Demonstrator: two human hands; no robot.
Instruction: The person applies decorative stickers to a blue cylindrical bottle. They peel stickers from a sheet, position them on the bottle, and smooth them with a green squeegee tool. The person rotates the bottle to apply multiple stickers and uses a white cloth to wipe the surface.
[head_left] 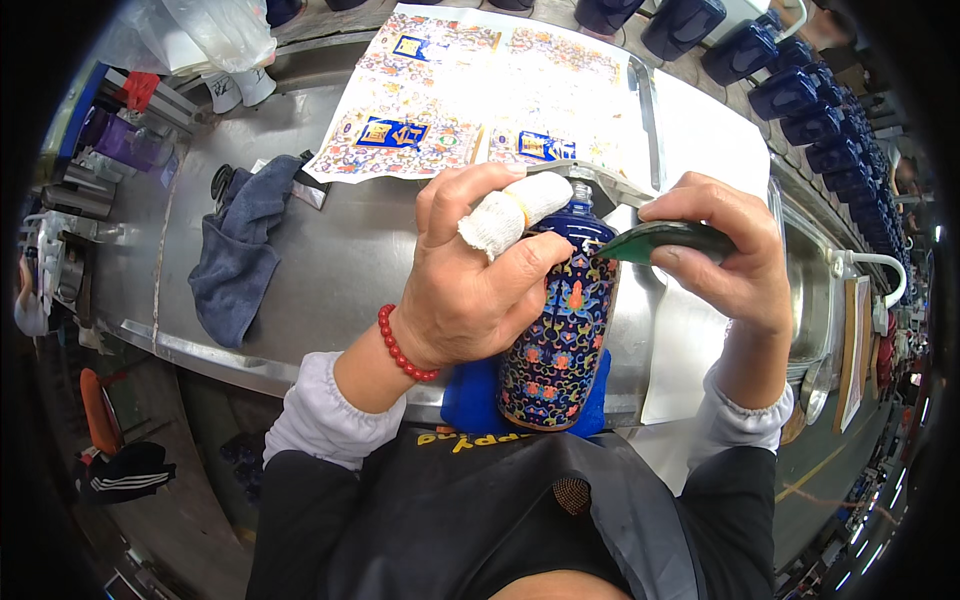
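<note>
A dark blue bottle (pixel 560 345) with a colourful floral pattern leans with its base toward me and its threaded neck away. My left hand (pixel 455 290), one finger wrapped in white gauze (pixel 515 212), grips the bottle's left side and shoulder. Between the thumb and fingers of my right hand (pixel 735 245) is a dark green, flat, curved scraper (pixel 665 238). Its pointed tip meets the bottle's shoulder, close to my left fingertips. A bright blue cloth (pixel 472 395) lies under the bottle's base.
Beyond my hands lies a large sheet of floral decals (pixel 430 90) with blue labels. A grey-blue towel (pixel 235 265) rests on the metal worktop (pixel 330 235) at left. Several dark blue bottles (pixel 785 95) line the far right. A sink (pixel 808 300) stands at right, a plastic bag (pixel 205 35) far left.
</note>
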